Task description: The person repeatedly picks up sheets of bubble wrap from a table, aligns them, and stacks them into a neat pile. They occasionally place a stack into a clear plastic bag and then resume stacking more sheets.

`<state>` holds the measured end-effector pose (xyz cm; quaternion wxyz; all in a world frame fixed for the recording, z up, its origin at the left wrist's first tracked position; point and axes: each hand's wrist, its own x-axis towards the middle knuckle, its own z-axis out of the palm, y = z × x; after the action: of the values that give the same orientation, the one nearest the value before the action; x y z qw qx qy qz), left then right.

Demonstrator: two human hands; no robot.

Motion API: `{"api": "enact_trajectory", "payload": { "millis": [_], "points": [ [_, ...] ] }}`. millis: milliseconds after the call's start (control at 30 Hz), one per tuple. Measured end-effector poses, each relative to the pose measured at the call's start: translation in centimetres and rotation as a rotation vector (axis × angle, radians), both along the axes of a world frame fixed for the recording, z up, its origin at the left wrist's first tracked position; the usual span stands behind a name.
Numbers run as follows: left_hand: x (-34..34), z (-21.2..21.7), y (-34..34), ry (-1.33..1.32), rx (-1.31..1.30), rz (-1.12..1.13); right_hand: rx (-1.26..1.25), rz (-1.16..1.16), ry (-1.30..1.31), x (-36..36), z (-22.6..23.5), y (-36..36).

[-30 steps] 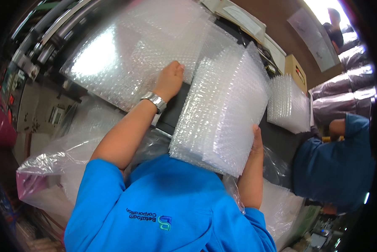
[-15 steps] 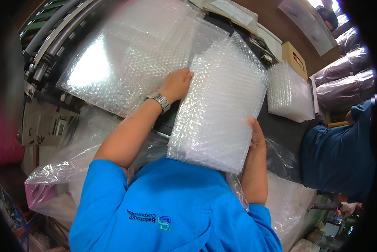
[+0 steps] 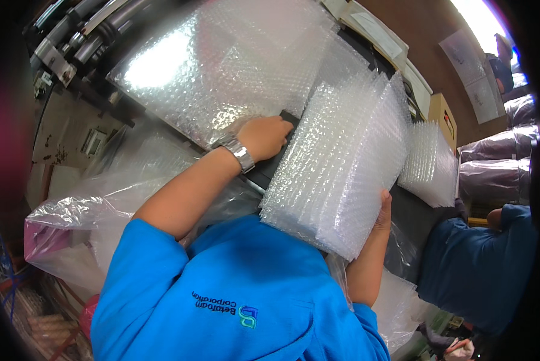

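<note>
Nearest to me I saw the blue shirt with a small logo printed on its front, and clear plastic bags bunched low on the left. Just past it stood the stack of bubble-wrap bags, held on edge and fanned a little, over the dark table. The right hand gripped the stack's lower right edge with fingers curled round it; most of that hand was hidden behind the stack, so I could not tell how far it was spread. The left hand, with a metal wristwatch on its wrist, was loosely closed at the stack's left side, touching the edge of the big bubble-wrap sheet that ran up toward the machine rollers. A second pile of bubble-wrap bags lay further right, near a person in a dark blue shirt. Beyond that sat a brown cardboard box, and pale paper sheets hung on the brown wall. Against half a second earlier, the stack had fanned out wider and the left hand had slid lower along its left side
</note>
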<state>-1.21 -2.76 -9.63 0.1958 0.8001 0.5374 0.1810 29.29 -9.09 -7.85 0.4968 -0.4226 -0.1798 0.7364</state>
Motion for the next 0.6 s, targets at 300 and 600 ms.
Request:
{"api": "enact_trajectory", "payload": {
  "millis": [300, 600],
  "points": [
    [0.6, -1.1, 1.6, -0.002, 0.089, -0.114, 0.052, 0.051, -0.150, -1.8, 1.5, -0.3],
    [-0.6, -0.2, 4.2, -0.083, 0.188, 0.088, 0.021, -0.003, -0.093, -1.7, 1.3, -0.4]
  ]
}}
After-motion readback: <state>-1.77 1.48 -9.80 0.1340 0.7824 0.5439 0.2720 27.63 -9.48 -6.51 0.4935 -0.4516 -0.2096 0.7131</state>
